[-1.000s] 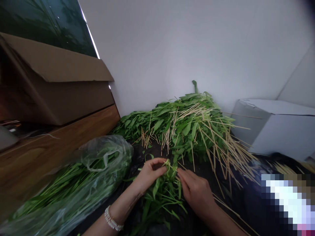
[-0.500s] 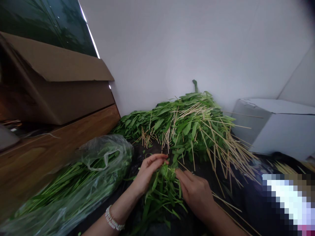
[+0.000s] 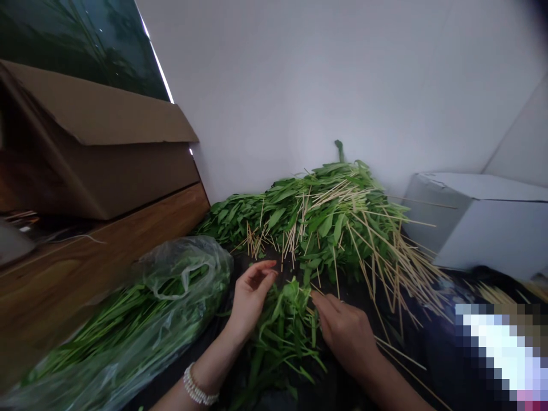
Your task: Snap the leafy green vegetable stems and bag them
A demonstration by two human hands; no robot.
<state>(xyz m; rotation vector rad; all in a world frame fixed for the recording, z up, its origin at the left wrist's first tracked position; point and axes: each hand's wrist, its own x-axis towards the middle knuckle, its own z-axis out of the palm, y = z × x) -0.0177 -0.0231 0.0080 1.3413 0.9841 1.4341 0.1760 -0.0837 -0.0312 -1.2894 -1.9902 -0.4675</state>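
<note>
My left hand (image 3: 252,297) wears a white beaded bracelet (image 3: 197,387) at the wrist. Its fingers are curved and apart from the thumb, with nothing between them. Across from it, my right hand (image 3: 346,328) is closed, its fingertips pinching a thin bamboo skewer (image 3: 305,293) whose length is mostly hidden. Leafy green stems (image 3: 295,291) gather at the skewer's visible end. Below and between both hands lies a loose clump of the same long-leaved greens (image 3: 282,348) on a black sheet.
A large heap of leafy greens (image 3: 278,211) with many pale skewers (image 3: 385,268) rests against the white wall. On the left, a clear plastic bag (image 3: 180,337) holds more stems, near a cardboard box (image 3: 137,177) on a wooden surface (image 3: 171,211). A white box (image 3: 505,228) stands right.
My left hand has drawn back to the left, away from the greens, and its fingers have parted. My right hand has shifted slightly right, still pinching.
</note>
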